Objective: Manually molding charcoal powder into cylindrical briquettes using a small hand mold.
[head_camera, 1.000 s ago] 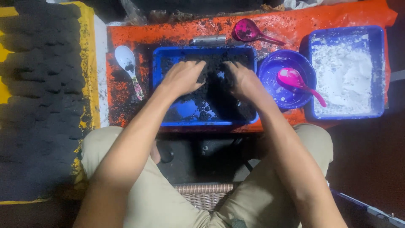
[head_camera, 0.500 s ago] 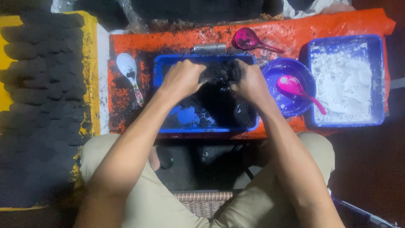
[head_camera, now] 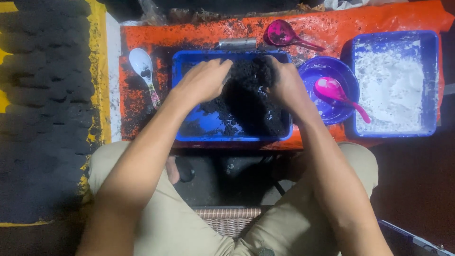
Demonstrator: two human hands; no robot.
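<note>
While I look down over the knees, the orange board [head_camera: 142, 35] spreads under everything, and on it the blue tray [head_camera: 234, 135] sits right beneath both hands. My left hand [head_camera: 204, 81] and right hand [head_camera: 286, 85] cup a heap of black crumbly mix [head_camera: 253, 78] between them — fingers curled round it, pressing. Right of my right hand stand a blue tray of white powder [head_camera: 393, 85], then a purple bowl [head_camera: 327, 76] with a pink spoon [head_camera: 334, 91] — a white spoon [head_camera: 142, 64] lies left of my left hand.

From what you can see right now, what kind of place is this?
Probably a small home workshop at floor level. The hands work black crumbly mix in a blue tray; another tray holds white powder, and rows of dark lumps lie alongside.
</note>
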